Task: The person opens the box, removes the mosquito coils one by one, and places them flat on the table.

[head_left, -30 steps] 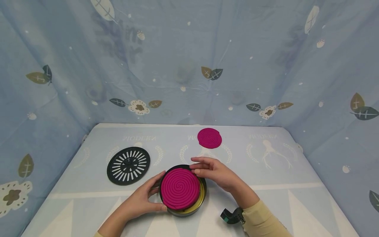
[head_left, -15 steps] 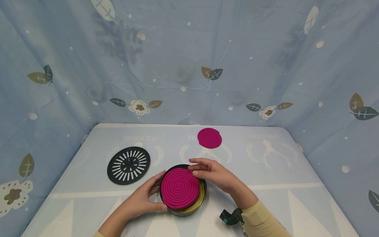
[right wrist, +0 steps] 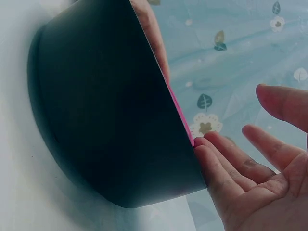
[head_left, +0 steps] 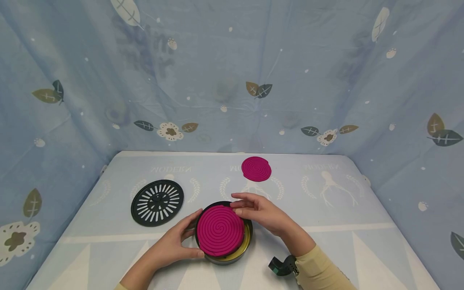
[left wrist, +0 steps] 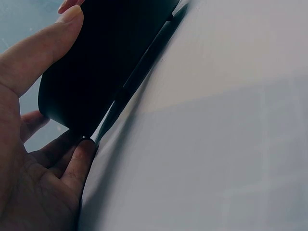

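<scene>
A round dark mosquito coil holder [head_left: 250, 241] with a yellow inside stands on the table in the head view. A magenta mosquito coil [head_left: 220, 230] lies in its top, off to the left, so some of the yellow shows at right. My left hand [head_left: 173, 244] grips the holder's left side; the left wrist view has thumb and fingers around its dark wall [left wrist: 110, 57]. My right hand [head_left: 262, 211] is at the upper right rim. In the right wrist view its fingertips [right wrist: 204, 156] touch the rim by the coil's edge, fingers extended and thumb apart.
A black slotted lid [head_left: 170, 193] lies flat on the table [head_left: 337, 257] to the left. Toward the back edge is a second magenta coil [head_left: 256, 169]. Patterned blue cloth [head_left: 217, 80] surrounds the table, and a dark wrist camera [head_left: 284, 266] sits by the right sleeve.
My right hand has shifted very slightly left along the rim. The left hand, holder, coils and lid look the same.
</scene>
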Action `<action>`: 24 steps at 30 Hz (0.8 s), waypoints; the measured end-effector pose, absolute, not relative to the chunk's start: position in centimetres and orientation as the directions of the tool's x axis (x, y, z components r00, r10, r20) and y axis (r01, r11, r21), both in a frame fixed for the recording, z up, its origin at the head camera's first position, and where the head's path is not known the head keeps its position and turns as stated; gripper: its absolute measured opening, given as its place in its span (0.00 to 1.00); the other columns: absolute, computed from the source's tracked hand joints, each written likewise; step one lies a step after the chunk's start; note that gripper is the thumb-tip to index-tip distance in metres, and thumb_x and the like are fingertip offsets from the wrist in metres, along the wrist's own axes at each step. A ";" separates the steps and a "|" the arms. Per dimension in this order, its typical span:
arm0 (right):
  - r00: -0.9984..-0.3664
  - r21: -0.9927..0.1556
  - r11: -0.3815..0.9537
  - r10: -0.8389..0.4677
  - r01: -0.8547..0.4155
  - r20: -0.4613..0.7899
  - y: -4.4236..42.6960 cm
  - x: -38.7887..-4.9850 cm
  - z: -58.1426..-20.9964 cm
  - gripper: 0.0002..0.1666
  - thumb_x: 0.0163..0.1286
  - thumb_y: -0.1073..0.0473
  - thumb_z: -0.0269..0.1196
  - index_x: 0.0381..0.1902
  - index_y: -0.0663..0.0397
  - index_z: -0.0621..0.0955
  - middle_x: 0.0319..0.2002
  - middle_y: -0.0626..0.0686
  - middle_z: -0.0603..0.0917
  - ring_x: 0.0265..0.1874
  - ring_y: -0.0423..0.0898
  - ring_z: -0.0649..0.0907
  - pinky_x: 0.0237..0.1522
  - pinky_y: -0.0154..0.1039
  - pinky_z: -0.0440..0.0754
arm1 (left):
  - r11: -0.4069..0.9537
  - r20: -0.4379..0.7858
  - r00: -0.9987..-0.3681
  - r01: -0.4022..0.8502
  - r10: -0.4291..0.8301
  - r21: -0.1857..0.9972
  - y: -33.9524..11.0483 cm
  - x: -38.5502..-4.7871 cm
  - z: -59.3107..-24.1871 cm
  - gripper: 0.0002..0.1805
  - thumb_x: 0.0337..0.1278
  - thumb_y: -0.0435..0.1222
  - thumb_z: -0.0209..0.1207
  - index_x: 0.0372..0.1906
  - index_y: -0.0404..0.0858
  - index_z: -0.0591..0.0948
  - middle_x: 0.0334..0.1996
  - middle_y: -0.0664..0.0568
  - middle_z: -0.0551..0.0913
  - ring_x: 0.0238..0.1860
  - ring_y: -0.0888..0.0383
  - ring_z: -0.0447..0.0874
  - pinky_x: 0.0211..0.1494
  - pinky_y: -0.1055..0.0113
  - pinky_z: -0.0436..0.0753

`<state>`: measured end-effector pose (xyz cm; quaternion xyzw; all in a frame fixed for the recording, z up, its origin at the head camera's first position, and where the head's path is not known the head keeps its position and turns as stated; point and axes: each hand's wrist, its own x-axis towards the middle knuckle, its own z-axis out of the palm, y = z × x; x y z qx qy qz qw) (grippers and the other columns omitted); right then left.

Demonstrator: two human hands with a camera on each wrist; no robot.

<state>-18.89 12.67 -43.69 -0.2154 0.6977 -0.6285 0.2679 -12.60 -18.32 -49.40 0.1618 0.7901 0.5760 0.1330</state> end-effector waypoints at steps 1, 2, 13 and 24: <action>-0.765 -0.993 0.115 -0.636 0.034 -0.100 12.7 -18.9 -43.7 0.31 0.71 0.57 0.63 0.71 0.49 0.70 0.62 0.59 0.78 0.61 0.52 0.78 0.63 0.43 0.79 | 0.283 -0.024 -0.913 0.101 0.408 0.954 -18.3 -12.6 -49.4 0.64 0.32 0.43 0.82 0.78 0.47 0.57 0.74 0.57 0.61 0.72 0.59 0.59 0.71 0.68 0.70; -0.767 -0.993 0.112 -0.634 0.032 -0.097 12.7 -18.9 -43.7 0.31 0.71 0.57 0.63 0.71 0.49 0.70 0.61 0.59 0.78 0.61 0.52 0.78 0.63 0.43 0.79 | 0.280 -0.026 -0.913 0.098 0.407 0.955 -18.3 -12.6 -49.4 0.64 0.32 0.43 0.82 0.78 0.47 0.57 0.74 0.57 0.61 0.72 0.60 0.59 0.71 0.68 0.70; -0.782 -0.998 0.061 -0.620 0.034 -0.065 12.5 -18.6 -43.2 0.31 0.71 0.58 0.63 0.70 0.51 0.70 0.61 0.62 0.78 0.59 0.55 0.79 0.61 0.42 0.80 | 0.273 -0.012 -0.912 0.110 0.409 0.956 -18.3 -12.6 -49.5 0.64 0.32 0.42 0.82 0.78 0.46 0.57 0.73 0.55 0.62 0.72 0.59 0.61 0.71 0.68 0.70; -0.806 -0.996 0.041 -0.586 0.080 -0.089 12.2 -18.4 -43.2 0.32 0.70 0.60 0.64 0.70 0.53 0.70 0.61 0.63 0.78 0.56 0.56 0.81 0.56 0.51 0.84 | 0.286 -0.024 -0.914 0.102 0.406 0.953 -18.3 -12.6 -49.6 0.64 0.32 0.44 0.82 0.78 0.47 0.57 0.73 0.55 0.62 0.71 0.58 0.62 0.71 0.69 0.70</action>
